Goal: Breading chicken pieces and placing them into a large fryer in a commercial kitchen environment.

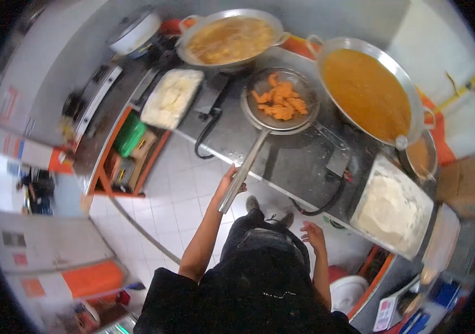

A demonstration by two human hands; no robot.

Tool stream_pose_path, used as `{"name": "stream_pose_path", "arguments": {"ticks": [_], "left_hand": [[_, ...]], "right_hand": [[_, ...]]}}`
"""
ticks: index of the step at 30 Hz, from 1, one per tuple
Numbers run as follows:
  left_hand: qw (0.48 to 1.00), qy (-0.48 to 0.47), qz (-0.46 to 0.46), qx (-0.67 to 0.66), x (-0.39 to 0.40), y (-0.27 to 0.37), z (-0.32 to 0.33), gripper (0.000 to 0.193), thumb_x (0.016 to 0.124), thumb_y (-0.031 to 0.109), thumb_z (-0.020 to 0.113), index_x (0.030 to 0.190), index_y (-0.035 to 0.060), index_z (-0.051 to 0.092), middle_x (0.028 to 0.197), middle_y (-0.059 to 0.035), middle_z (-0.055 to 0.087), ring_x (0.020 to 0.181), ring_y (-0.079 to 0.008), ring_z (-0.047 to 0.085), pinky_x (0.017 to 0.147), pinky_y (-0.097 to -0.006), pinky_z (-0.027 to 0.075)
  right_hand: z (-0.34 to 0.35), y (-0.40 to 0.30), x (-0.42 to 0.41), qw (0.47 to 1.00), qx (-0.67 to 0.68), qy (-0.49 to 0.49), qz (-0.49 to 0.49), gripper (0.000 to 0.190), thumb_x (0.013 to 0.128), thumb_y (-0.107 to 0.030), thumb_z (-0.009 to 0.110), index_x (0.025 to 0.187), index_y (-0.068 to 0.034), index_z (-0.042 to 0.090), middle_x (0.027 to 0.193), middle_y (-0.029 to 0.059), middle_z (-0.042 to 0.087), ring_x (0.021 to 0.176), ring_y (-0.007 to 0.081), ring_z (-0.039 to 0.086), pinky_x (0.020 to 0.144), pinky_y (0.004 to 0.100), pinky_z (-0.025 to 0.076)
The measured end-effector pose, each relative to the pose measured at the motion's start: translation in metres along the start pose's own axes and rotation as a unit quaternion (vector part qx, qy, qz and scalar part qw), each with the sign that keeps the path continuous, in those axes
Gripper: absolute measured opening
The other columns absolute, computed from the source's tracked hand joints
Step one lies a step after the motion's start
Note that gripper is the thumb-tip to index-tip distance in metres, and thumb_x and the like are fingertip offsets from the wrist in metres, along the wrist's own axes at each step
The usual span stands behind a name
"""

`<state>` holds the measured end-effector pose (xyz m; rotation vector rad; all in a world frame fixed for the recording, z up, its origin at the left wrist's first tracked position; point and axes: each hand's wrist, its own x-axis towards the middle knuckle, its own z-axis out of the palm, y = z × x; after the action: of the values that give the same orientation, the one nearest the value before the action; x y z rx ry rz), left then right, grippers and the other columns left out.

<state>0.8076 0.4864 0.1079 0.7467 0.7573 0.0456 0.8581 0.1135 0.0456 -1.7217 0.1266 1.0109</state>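
My left hand [231,183] is at the long metal handle of a round mesh strainer [258,144], with fingers showing on both sides of the handle. Orange-brown fried pieces [281,100] lie in the strainer's mesh bowl. The strainer sits over a round metal vessel [246,109] on the dark counter, and only the vessel's rim shows beneath it. Low in front of my body, my right hand [314,236] holds nothing, its fingers loosely bent and apart. It hangs short of the counter's front edge.
Two wide metal pans hold bubbling oil with pieces [231,39] and brown-orange liquid [367,94]. A tray of white flour [390,208] lies right, a plastic-covered pale tub [172,98] left. Black hoses [202,144] hang over the counter edge. A cardboard box [463,183] stands far right.
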Motion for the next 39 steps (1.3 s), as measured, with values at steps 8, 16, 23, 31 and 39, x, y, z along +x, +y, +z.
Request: {"name": "stream_pose_path", "arguments": {"ticks": [8,16,23,31,39], "left_hand": [[0.991,0.131,0.000,0.015,-0.025,0.000,-0.082,0.036,0.086,0.028,0.049,0.115,0.0066,0.049,0.088,-0.0054,0.046,0.071,-0.0151,0.049,0.065,-0.0295,0.047],[0.969,0.211,0.114,-0.054,0.062,0.105,-0.186,0.027,0.084,0.016,0.049,0.107,0.0024,0.050,0.087,-0.0066,0.045,0.068,-0.0170,0.049,0.062,-0.0305,0.050],[0.935,0.310,0.158,-0.063,0.144,0.215,-0.322,0.046,0.079,0.005,0.058,0.117,0.0023,0.034,0.098,-0.0123,0.052,0.084,-0.0206,0.054,0.071,-0.0350,0.052],[0.957,0.253,0.115,-0.088,0.171,0.265,-0.351,0.020,0.081,0.008,0.056,0.097,0.0055,0.044,0.093,-0.0077,0.051,0.088,-0.0201,0.054,0.077,-0.0365,0.051],[0.955,0.269,0.113,-0.059,0.167,0.275,-0.354,0.019,0.079,0.005,0.058,0.092,0.0066,0.045,0.085,-0.0072,0.052,0.077,-0.0180,0.054,0.071,-0.0364,0.052]], "right_hand": [[0.041,-0.046,0.041,0.984,-0.137,-0.065,-0.089,0.025,0.088,-0.019,0.050,0.106,-0.003,0.057,0.081,0.0060,0.063,0.060,0.0123,0.057,0.050,0.0236,0.045],[0.128,-0.019,0.083,0.964,-0.238,-0.047,-0.104,0.021,0.086,-0.019,0.053,0.099,-0.003,0.059,0.076,0.0054,0.061,0.057,0.0109,0.055,0.049,0.0240,0.045],[0.275,-0.006,0.089,0.950,-0.284,-0.105,-0.072,0.048,0.092,-0.041,0.040,0.109,0.000,0.056,0.107,0.0102,0.060,0.102,0.0213,0.054,0.087,0.0315,0.040],[0.433,-0.205,0.136,0.982,-0.056,-0.177,-0.038,0.045,0.096,-0.037,0.031,0.123,-0.004,0.046,0.109,0.0078,0.056,0.088,0.0149,0.054,0.076,0.0268,0.043],[0.544,-0.371,0.353,0.930,-0.154,0.024,-0.334,0.034,0.093,-0.029,0.041,0.103,-0.001,0.059,0.099,0.0123,0.060,0.092,0.0239,0.056,0.084,0.0323,0.041]]}}
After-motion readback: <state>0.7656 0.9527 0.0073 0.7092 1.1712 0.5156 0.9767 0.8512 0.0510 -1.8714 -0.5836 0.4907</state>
